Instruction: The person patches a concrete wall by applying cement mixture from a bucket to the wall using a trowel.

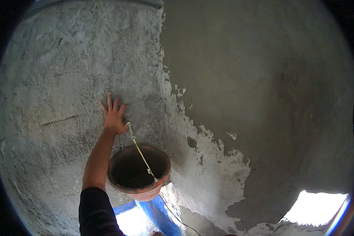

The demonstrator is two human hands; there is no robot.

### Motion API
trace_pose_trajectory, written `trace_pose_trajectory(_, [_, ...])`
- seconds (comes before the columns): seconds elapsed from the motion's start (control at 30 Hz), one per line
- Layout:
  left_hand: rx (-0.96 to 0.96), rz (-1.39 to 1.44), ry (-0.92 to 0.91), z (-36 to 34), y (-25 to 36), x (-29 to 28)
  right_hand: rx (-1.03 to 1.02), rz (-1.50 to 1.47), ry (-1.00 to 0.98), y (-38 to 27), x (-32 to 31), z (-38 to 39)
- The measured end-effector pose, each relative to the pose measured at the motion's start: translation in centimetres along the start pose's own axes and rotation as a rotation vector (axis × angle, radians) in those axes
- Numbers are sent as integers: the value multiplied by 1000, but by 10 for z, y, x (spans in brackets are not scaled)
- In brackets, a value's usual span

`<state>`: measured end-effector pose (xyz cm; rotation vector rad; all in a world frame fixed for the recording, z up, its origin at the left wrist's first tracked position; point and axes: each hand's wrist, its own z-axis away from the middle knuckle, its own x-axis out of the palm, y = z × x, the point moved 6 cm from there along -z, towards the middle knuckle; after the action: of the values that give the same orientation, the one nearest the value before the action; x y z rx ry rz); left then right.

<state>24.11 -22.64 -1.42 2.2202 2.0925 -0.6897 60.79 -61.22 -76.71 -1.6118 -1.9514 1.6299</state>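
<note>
My left hand (pixel 115 119) is spread flat against the rough, unfinished grey wall (pixel 78 63), fingers apart and holding nothing. A bare forearm and a dark sleeve lead up to it from below. Just under the hand is a round reddish-orange bucket (pixel 147 193) with a worn rim and a dark inside, whose contents I cannot make out. Its yellow-green rope handle (pixel 141 154) runs across the opening from the near rim toward my thumb; whether the thumb touches it is unclear. My right hand is out of sight.
Smoother, darker plaster (pixel 240 70) covers the right side, ending in a ragged pale edge (pixel 208 173). Below the bucket are a blue beam (pixel 161 216), a thin dark cable (pixel 181 221) and a bright opening. Another bright opening (pixel 314 207) lies at lower right.
</note>
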Motion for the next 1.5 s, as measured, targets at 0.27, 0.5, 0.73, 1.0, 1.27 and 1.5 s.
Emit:
trace_pose_trajectory(0.27, [55,6,99,-3,-1,11,60,45,-51,4,-4,-1])
trace_pose_trajectory(0.5, [15,23,34,-2,0,8,136,93,-106,6,-21,18])
trace_pose_trajectory(0.73, [-11,35,2,-2,0,8,188,129,-158,5,-29,12])
trace_pose_trajectory(1.0, [17,47,89,0,-2,9,252,160,-221,1,-37,0])
trace_pose_trajectory(1.27, [178,202,351,12,0,-14,453,94,-251,-28,-64,22])
trace_pose_trajectory(1.5, [471,719,159,87,97,-34,418,-163,-36,-50,-104,3])
